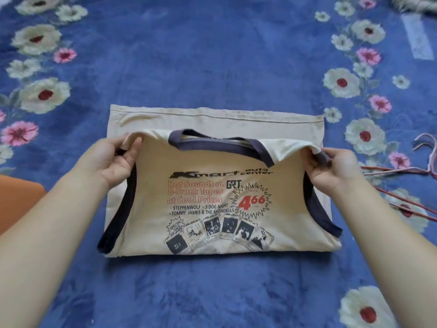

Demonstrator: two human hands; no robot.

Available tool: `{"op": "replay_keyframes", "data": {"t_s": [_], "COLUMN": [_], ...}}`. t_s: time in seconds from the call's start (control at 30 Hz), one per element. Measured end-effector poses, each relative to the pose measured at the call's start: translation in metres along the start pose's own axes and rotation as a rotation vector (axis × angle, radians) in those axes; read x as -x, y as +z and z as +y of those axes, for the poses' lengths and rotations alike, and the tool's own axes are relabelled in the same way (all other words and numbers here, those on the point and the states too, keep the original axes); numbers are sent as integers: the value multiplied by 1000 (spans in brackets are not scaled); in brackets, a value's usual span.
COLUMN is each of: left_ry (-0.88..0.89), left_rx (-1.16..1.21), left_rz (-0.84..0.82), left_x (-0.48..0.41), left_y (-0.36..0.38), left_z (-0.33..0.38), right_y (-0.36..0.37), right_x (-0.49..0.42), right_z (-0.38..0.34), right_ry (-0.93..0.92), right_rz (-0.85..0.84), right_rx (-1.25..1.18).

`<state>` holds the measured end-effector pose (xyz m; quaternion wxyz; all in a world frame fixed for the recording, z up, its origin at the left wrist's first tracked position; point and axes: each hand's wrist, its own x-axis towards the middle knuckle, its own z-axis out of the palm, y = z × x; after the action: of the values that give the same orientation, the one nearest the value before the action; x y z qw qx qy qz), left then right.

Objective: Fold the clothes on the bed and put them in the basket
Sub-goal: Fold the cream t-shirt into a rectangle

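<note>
left hand (115, 159) pinches the left shoulder of the cream tank top (201, 166), thumb on top and fingers curled under the cloth. right hand (331, 166) does the same at the right shoulder, gripping the fabric beside the navy armhole trim. both hold the shoulder edge slightly raised off the layer beneath.

the tank top lies on the bed (212, 55), on its blue flowered cover, straight in front of the person. it is doubled over once: the printed chest panel faces up, and the shoulders and navy neckline reach toward the hem (212, 114), which shows as a bare strip just beyond them. the near fold edge looks fairly straight, while the armhole trims bulge out on either side.

as for progress, i'd judge this garment about midway through folding. the first lengthwise fold is nearly laid but not yet released or smoothed, and the piece is wide, so a further fold across probably remains before it is compact. after that it has to go into the basket, which is not in view, so i cannot say what it holds. no other loose clothes show here, only some wire hangers (399, 171) to the right and an orange object (16, 204) at the left edge.
</note>
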<state>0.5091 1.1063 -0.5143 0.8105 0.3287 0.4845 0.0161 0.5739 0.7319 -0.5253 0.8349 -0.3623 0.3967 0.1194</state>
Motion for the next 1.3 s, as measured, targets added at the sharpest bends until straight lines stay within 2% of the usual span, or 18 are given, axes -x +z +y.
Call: {"op": "replay_keyframes", "data": {"t_s": [0.07, 0.1, 0.17, 0.23, 0.3, 0.37, 0.47, 0.57, 0.63, 0.73, 0.83, 0.97, 1.03, 1.13, 1.23, 1.3], "left_ry": [39, 55, 140, 307, 485, 576, 621, 491, 491, 598, 675, 691, 778, 995, 980, 934], "left_rx": [12, -67, -350, -660, -1007, -1211, -1210, -1048, -1076, -1055, -987, -960, -1140, -1466, -1747, -1833], "left_rz": [-41, -40, 8, 44, 25, -17, 68, 182, 145, 74, 27, 30, 28, -95, -165, -66], "left_x": [-16, -24, -33, -40, -54, -65, -87, -115, -125, -126, -124, -129, -124, -96, -67, -65], "left_y": [16, 20, 21, 20, 20, 24, 42, 53, 52, 57, 68, 75, 69, 41, -1, -35], "left_z": [-3, -10, -35, -63, -83, -91, -85, -68, -59, -52, -45, -48, -63, -115, -161, -164], "right_y": [12, 16, 17, 15, 12, 13, 27, 43, 49, 56, 56, 56, 54, 33, 2, -23], "right_x": [-14, -20, -31, -41, -54, -61, -81, -107, -116, -122, -132, -142, -133, -98, -81, -89], "right_z": [4, 10, 28, 49, 65, 74, 74, 65, 58, 47, 46, 49, 59, 104, 132, 117], "right_ry": [-33, -38, -84, -182, -280, -393, -518, -500, -447, -563, -678, -697, -718, -960, -971, -894], "right_rz": [-14, 0, 60, 102, 75, 7, -47, -13, -19, 27, 60, 109, 62, -161, -328, -282], "right_rx": [-10, 50, 261, 531, 833, 1118, 1299, 1347, 1387, 1431, 1336, 1254, 1376, 1648, 2023, 2193]}}
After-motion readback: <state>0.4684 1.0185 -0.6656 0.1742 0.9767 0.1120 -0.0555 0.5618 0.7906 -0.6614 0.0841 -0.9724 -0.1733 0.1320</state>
